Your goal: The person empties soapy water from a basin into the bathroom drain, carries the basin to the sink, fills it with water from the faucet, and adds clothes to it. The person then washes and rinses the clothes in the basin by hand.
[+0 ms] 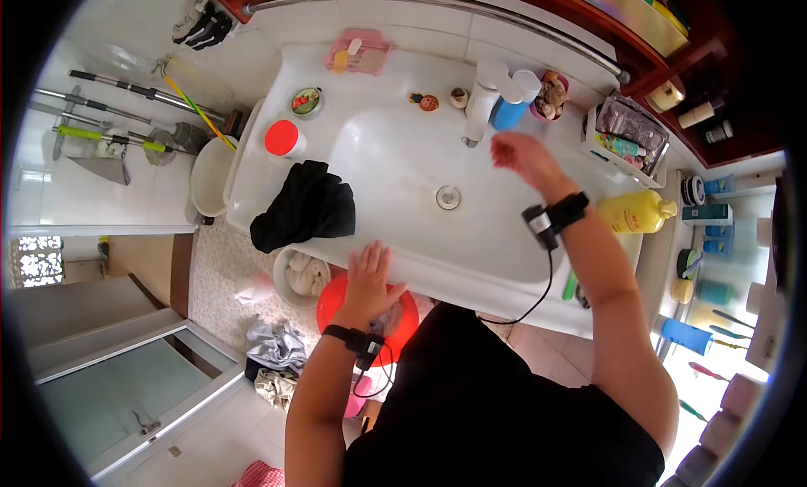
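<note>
White washbasin (395, 142) stands against a tiled wall (420, 21), its front edge toward you. Black cloth (307, 205) lies bunched at the front left corner of the basin, across the flat rim, with its right side reaching over the slope of the bowl. Handling: the cloth appears soft and limp, with no stiffness to hold a shape. It should be light if dry; expect more weight and some slip if wet, as the pictures do not show which. Grip point: the thick gathered middle suits a full-hand grasp; a pinch at a loose fold would probably let the remainder hang and unfold.

Your left hand (370, 277) is nearest the cloth, to its right, at the front edge of the basin. Its fingers are spread wide, and no held item shows. Contact with the rim cannot be confirmed. Your right hand (525, 161) is beside the tap (483, 105), above the right part of the bowl. Its fingers are drawn together; whether they enclose anything cannot be told. The tap reads as rigid and fixed, with its body as the firm place to hold.

Around these: the drain (448, 198) is in the bowl floor, and a jar with a red lid (282, 138) is on the left rim, behind the cloth. A blue and white container (511, 109) stands just right of the tap. A yellow bottle (632, 212) is at the right edge. Below the front edge, a red tub (408, 326) sits beside a white tub (287, 297) holding pale cloth (308, 275).
</note>
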Demonstrator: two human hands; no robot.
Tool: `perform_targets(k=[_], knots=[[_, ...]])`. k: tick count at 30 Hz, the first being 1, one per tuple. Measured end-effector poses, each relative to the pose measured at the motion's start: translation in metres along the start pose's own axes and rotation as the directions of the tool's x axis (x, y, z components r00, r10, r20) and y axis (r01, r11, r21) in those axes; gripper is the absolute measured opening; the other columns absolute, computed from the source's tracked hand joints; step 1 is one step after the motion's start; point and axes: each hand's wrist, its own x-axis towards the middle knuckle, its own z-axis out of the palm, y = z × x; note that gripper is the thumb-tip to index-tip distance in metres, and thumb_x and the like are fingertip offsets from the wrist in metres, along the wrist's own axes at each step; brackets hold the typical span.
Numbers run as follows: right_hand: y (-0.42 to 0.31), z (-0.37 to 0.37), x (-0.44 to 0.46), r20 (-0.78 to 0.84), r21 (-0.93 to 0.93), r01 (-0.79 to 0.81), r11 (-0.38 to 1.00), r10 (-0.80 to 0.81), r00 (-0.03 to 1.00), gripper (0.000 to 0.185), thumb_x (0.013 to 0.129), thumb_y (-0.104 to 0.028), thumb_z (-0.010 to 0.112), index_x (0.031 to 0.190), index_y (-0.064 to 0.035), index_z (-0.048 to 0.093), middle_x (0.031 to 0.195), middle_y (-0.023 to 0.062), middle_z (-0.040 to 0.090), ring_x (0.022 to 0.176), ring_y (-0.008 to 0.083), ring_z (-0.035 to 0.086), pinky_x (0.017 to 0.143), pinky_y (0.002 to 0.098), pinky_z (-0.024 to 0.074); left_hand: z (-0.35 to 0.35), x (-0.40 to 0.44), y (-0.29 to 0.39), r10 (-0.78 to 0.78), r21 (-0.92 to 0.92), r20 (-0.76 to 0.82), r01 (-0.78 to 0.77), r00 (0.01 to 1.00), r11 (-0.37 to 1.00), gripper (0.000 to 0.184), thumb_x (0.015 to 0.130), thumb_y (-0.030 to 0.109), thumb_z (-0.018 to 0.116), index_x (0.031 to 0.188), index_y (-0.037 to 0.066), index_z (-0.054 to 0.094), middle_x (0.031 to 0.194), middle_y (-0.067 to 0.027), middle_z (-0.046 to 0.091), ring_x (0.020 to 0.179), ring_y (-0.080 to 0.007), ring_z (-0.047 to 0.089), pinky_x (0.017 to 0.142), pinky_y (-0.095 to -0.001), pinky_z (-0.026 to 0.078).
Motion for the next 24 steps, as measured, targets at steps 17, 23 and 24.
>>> perform_targets(k=[17,23,24], knots=[[0.09,0.021,-0.01,0.531,-0.671,0.023,0.741,0.458,0.713,0.024,0.086,-0.019,0.053,0.086,0.0015,0.066,0.084,0.0092,0.065,0.081,0.017,0.063,0.075,0.0274,0.0521,0.001,-0.001,0.001,-0.037,-0.065,-0.001,0.037,0.999,0.997,0.077,0.078,0.047,0.058,0.134,0.001,0.032,0.142,-0.0167,0.028,0.132,-0.0347,0.023,0.107,-0.0528,0.013],[0.124,-0.044,0.004,0.44,-0.846,0.267,0.461,0.322,0.838,0.025,0.089,-0.019,0.049,0.086,0.0005,0.065,0.083,0.0099,0.066,0.076,0.0193,0.064,0.074,0.0289,0.052,0.001,0.0,0.001,-0.02,-0.065,-0.026,0.019,0.999,0.998,0.078,0.076,0.045,0.06,0.134,0.001,0.032,0.14,-0.0162,0.03,0.13,-0.0343,0.025,0.106,-0.0536,0.014],[0.122,-0.041,0.013,0.228,-0.554,-0.121,0.824,0.29,0.93,0.026,0.09,-0.019,0.048,0.092,0.0023,0.062,0.088,0.0122,0.065,0.08,0.0211,0.064,0.077,0.0314,0.0519,0.001,0.0,0.001,-0.012,-0.064,-0.052,0.008,0.999,0.998,0.079,0.074,0.045,0.062,0.134,0.001,0.033,0.139,-0.0161,0.031,0.129,-0.0341,0.027,0.106,-0.0547,0.016]])
